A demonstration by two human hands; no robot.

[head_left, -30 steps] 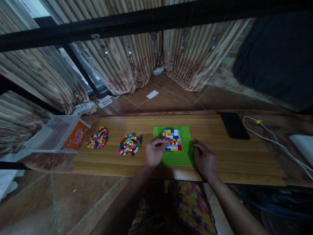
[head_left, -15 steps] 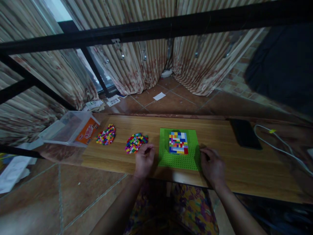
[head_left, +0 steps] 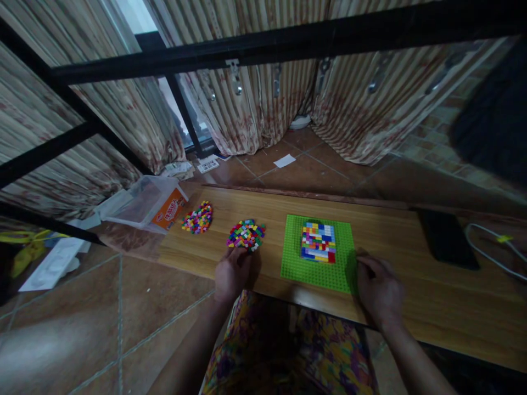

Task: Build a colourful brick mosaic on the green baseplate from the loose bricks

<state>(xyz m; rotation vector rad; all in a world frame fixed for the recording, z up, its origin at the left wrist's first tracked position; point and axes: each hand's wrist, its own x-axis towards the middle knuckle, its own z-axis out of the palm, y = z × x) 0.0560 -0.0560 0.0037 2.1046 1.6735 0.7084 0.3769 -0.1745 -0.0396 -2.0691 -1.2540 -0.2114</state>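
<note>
At the near edge of a loose pile of small coloured building bricks (head_left: 246,235), my left hand (head_left: 231,275) has its fingers bent down and drawn together; anything between the fingertips is hidden. A green studded baseplate (head_left: 294,269) lies flat to the right of that pile. On it stands a block of multicoloured bricks (head_left: 318,242) set in rows, with a red one at its near right corner. My right hand (head_left: 381,291) rests by the baseplate's right edge, thumb and forefinger curled together at the rim. Whether it grips the rim or a small piece does not show.
Farther left on the wooden table (head_left: 395,236) lies a second brick pile (head_left: 198,218). Beyond it stands a clear plastic box (head_left: 142,206) with an orange label. A black phone-like slab (head_left: 447,238) and a white cable (head_left: 486,255) lie at the right. A dark rail (head_left: 280,46) crosses behind.
The camera view has swung left, so the table sits farther right. My left hand has moved left and back to the near brick pile's front edge. My right hand stays beside the baseplate.
</note>
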